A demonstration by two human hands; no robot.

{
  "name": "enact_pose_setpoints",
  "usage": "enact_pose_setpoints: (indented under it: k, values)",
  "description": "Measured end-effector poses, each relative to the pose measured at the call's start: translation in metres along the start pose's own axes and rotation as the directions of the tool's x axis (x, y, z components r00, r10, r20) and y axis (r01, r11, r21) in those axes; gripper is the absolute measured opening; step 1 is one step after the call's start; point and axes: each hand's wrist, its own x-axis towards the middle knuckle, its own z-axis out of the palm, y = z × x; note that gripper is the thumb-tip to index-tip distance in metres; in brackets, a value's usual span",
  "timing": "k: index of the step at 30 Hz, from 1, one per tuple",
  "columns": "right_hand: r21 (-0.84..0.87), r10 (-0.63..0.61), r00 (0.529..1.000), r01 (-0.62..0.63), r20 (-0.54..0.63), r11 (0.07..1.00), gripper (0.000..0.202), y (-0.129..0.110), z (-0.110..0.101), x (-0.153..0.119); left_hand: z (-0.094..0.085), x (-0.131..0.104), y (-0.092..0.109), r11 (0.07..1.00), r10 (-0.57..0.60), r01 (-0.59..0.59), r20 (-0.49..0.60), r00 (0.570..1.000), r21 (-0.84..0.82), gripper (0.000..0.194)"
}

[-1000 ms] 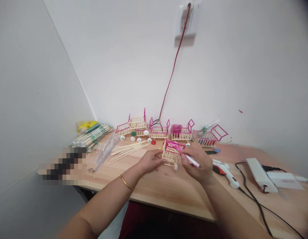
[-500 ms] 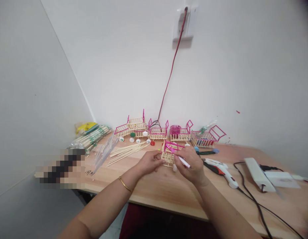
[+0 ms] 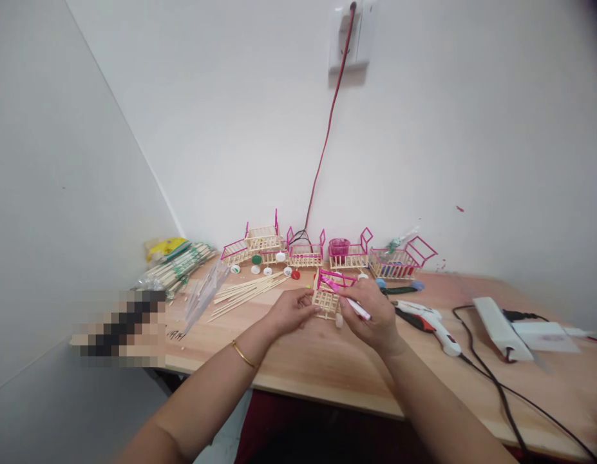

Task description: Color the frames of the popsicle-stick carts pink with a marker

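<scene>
A small stick cart [image 3: 326, 304], pale with a pink frame at its top, is gripped at its left side by the closed fingers of my left hand [image 3: 292, 310]. My right hand [image 3: 370, 316] is closed round a white and pink marker [image 3: 357, 309]. The pink tip end of the marker lies against the pink sticks of the cart's frame. A pale round wheel [image 3: 339, 320] shows at the cart's lower right. Part of the cart's right side is hidden behind my right hand.
Several stick carts [image 3: 305, 258] stand along the wall, one with a pink cup [image 3: 339, 249]. Loose sticks [image 3: 247, 294] and bundled sticks [image 3: 182, 265] lie left. A glue gun [image 3: 436, 325], black-and-red tool [image 3: 414, 319], cables and a white power strip [image 3: 502, 328] are right.
The view has shifted slightly. The marker's tip end has moved a little along the pink frame, and my left hand still holds the cart.
</scene>
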Motion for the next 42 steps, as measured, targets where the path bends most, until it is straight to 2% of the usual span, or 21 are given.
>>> enact_pose_setpoints:
  k: [12, 21, 42]
  values:
    - [0.021, -0.026, 0.999, 0.027, -0.021, 0.999, 0.025, -0.0011, 0.0004, 0.0003, -0.0025, 0.0011, -0.0002, 0.995, 0.002, -0.001, -0.012, 1.0, 0.099, 0.045]
    - [-0.003, -0.04, 0.998, 0.04, 0.038, 0.999, 0.023, 0.0004, 0.0013, -0.0014, -0.003, 0.0013, -0.001, 0.987, 0.03, -0.026, -0.022, 0.999, 0.157, 0.043]
    - [0.001, -0.054, 0.997, 0.054, 0.062, 0.999, 0.028, 0.0026, 0.0066, -0.0068, -0.0032, 0.0026, -0.0022, 0.984, 0.063, -0.057, -0.03, 0.998, 0.169, 0.04]
